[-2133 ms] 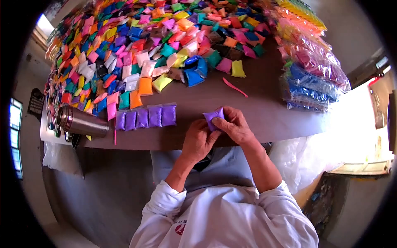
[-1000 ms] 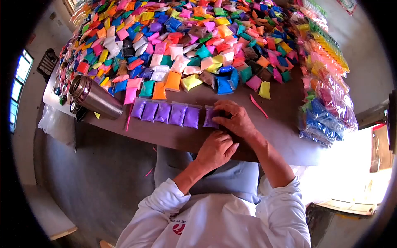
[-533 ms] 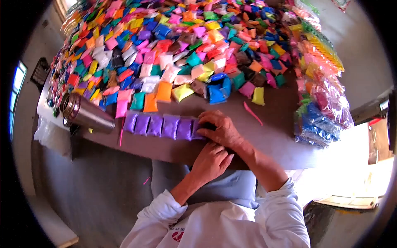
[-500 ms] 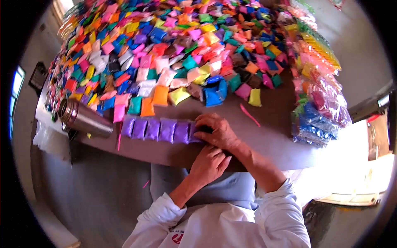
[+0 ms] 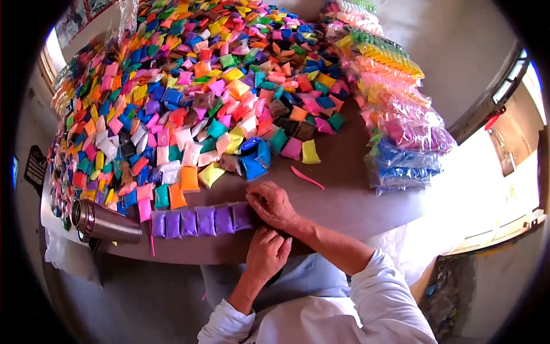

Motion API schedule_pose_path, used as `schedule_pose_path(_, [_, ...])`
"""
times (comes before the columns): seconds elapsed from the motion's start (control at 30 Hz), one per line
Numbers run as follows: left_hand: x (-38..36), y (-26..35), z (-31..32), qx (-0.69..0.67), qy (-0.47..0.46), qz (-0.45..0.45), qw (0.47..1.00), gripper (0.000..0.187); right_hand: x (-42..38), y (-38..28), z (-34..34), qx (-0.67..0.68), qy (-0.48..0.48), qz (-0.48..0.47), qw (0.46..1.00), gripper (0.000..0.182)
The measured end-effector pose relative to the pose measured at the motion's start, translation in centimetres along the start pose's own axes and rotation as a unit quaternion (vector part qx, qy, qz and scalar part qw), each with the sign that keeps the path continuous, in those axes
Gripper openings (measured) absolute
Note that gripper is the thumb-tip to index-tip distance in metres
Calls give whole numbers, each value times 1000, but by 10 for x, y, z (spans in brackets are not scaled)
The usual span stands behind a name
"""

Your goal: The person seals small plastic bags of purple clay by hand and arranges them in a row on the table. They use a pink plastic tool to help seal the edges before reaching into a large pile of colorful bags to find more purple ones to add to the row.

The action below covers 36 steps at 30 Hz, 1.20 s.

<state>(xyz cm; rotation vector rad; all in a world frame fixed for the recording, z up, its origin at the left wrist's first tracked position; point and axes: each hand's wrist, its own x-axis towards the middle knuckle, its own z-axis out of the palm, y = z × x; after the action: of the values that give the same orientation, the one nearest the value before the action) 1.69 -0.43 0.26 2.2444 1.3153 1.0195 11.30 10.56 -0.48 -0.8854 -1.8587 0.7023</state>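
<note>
A strip of purple packets (image 5: 205, 221), several joined side by side in clear film, lies flat along the front of the table. My right hand (image 5: 272, 203) is at the strip's right end, its fingers curled closed against the end packet; the fingertips are partly hidden. Just below, at the table edge, my left hand (image 5: 267, 252) is close under the right wrist. Its fingers are bent in with the thumb beside them, and whatever they hold, if anything, is hidden.
A large heap of colourful small packets (image 5: 189, 103) covers the back and left of the table. Stacked bagged strips (image 5: 401, 135) line the right side. A steel flask (image 5: 109, 221) lies at front left. Pink plastic sticks (image 5: 307, 178) rest beyond my right hand and left of the strip.
The camera view has shifted, so the table appears lower and further left. My right hand has moved slightly off the end packet, which shows more. My left hand remains below it.
</note>
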Motion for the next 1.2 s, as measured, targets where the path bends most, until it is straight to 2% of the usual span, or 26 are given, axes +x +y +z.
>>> schedule_pose_path(0.03, [-1,0,0,7,-18,-14,1000,21,4,4,-3,-1,1,-1,1000,14])
schedule_pose_path(0.1, [-1,-1,2,-2,1,-2,1000,20,23,19,-15,-135,57,-55,988,15])
schedule_pose_path(0.17, [-2,-2,4,-8,19,6,1000,19,58,37,-32,-166,147,-69,973,16])
schedule_pose_path(0.23, [-1,-3,7,-2,46,13,999,18,101,48,-57,-93,180,-74,976,21])
schedule_pose_path(0.3, [-3,-5,10,4,48,13,999,17,137,79,-80,-67,149,-141,976,26])
schedule_pose_path(0.4, [-3,-6,10,0,41,4,999,15,155,129,-103,-232,184,-46,954,31])
schedule_pose_path(0.47, [-2,-6,8,-12,31,-2,999,15,155,164,-127,-293,200,13,935,29])
schedule_pose_path(0.5, [-1,-4,7,-8,31,-1,999,14,149,179,-133,-293,199,14,935,29])
schedule_pose_path(0.57, [0,-3,6,-6,32,-2,999,14,140,201,-141,-263,304,70,913,22])
schedule_pose_path(0.7, [1,-5,10,-7,22,7,1000,13,133,191,-163,-263,304,115,908,19])
schedule_pose_path(0.77, [0,-4,8,-2,17,8,1000,12,139,189,-167,-202,372,112,899,22])
schedule_pose_path(0.8, [0,-3,5,-4,14,5,1000,12,139,181,-167,-201,372,114,899,22])
schedule_pose_path(0.87, [1,-4,4,-4,13,1,1000,11,142,161,-165,-311,253,112,909,37])
schedule_pose_path(0.9, [1,-4,4,-6,12,1,1000,11,144,164,-164,-310,252,112,910,37])
schedule_pose_path(0.97, [0,-5,5,-7,10,-1,1000,11,153,170,-163,-412,143,63,898,53])
schedule_pose_path(1.0, [-1,-5,5,-19,6,-7,1000,11,158,179,-161,-410,142,63,899,53])
schedule_pose_path(1.07, [-2,-5,4,-29,-1,-14,999,11,165,198,-156,-460,109,83,877,66])
schedule_pose_path(1.1, [-2,-4,5,-25,9,-14,1000,11,167,192,-151,-457,109,85,878,66])
schedule_pose_path(1.17, [-1,-2,5,-21,18,-11,1000,11,171,171,-143,-428,116,200,874,49])
schedule_pose_path(1.2, [1,-1,5,-13,25,-4,1000,13,171,177,-144,-428,118,201,873,49])
